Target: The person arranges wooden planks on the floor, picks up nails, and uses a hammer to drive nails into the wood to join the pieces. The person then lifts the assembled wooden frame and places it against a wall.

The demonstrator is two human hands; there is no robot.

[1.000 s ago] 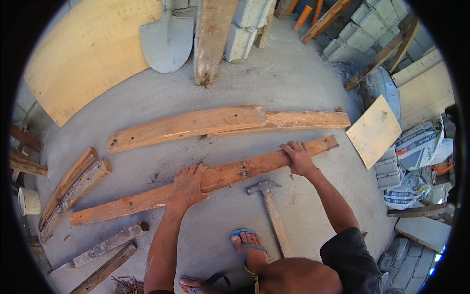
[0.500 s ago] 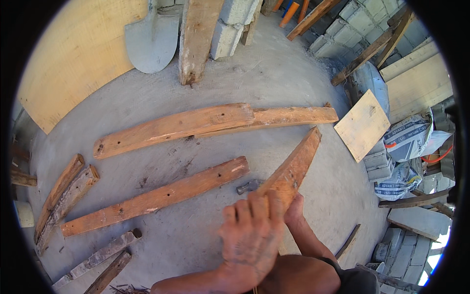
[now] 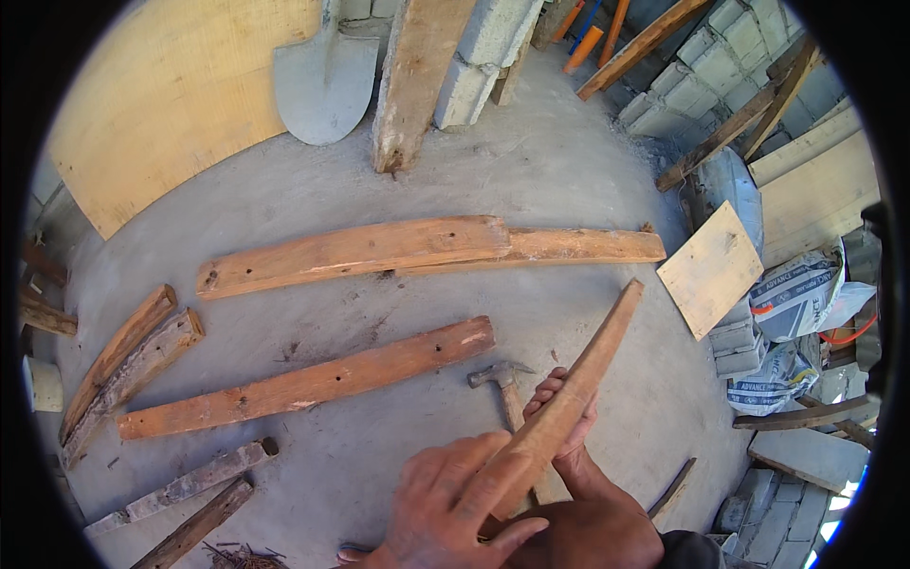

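A reddish-brown wooden board (image 3: 559,408) is held aslant in front of me, its narrow edge turned up and its far end pointing up to the right. My right hand (image 3: 574,423) is closed round its middle from beneath. At the near end, my left hand (image 3: 450,498) grips the board, the thumb apart on the near side; some of its fingers are hidden or blurred. Below the board a claw hammer (image 3: 500,374) lies on the concrete floor, part of its handle hidden. To its left rests another board (image 3: 313,381) with dark nail holes.
Two overlapping boards (image 3: 355,254) lie farther off. Weathered timber pieces (image 3: 133,379) lie at left, with a pile of nails (image 3: 242,557) near the front. A shovel (image 3: 325,90) leans at the back by a post (image 3: 417,85). A plywood square (image 3: 711,270) and bags (image 3: 796,294) are at right.
The held board has turned so its narrow edge faces up. My left hand has shifted down toward the near end, and the right hand shows more. More of the hammer is visible.
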